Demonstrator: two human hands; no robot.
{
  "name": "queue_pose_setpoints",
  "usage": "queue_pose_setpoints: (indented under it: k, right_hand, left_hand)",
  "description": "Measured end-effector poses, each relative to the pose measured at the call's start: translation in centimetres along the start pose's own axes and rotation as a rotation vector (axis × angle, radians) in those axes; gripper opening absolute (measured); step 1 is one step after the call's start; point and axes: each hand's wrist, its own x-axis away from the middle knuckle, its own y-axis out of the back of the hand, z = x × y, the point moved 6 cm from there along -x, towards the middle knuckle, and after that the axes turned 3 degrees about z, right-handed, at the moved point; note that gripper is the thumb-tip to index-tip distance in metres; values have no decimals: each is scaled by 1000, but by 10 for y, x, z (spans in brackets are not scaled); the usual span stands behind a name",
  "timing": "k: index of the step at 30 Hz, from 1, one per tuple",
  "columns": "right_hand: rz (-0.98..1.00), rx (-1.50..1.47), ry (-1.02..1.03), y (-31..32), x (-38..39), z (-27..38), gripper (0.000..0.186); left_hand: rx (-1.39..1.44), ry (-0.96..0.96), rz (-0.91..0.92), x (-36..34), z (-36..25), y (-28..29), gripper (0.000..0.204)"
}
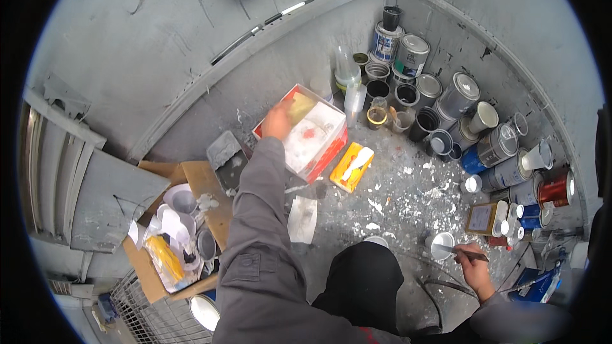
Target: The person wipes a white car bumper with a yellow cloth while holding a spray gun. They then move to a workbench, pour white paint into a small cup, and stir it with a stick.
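L hand (276, 122) in open red-white box (328, 157), by yellow sheet (303, 107); grip: can't tell. R hand (477, 272) grasps brown-handled tool (472, 254), long axis approx. crosswise, tip at white cup (440, 237), just L; R hand nearer.

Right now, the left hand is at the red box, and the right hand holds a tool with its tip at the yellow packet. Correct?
Not quite: in the head view, the tool has its tip at the white cup, while the yellow packet lies farther left. The left hand is at the red box and the right hand holds the tool, as you say.
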Motion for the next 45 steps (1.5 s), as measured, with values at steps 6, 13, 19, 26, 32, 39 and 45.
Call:
queue_pose_setpoints:
  k: [6,13,19,26,32,39,45]
  right_hand:
    - [12,113,19,-4,-5,9,15]
    - [-21,77,-34,-11,-3,7,15]
    - [-89,-80,-77,-18,-4,-18,13]
    - [-47,-88,-91,-19,-2,-15,13]
    - [-93,16,-83,-17,0,-3,13]
    - [-113,2,-97,-18,0,0,15]
    - [-118,-27,-115,-14,3,-3,14]
  left_hand:
    - [-199,102,310,-1,23,-36,50]
    - [-575,288,885,12,30,-20,47]
    - [-446,264,1048,12,-14,-18,49]
    - [-552,157,815,12,28,-51,39]
    - [-226,39,470,0,-29,-40,25]
    - [-277,208,687,9,15,-85,21]
    - [-229,318,599,10,28,-78,29]
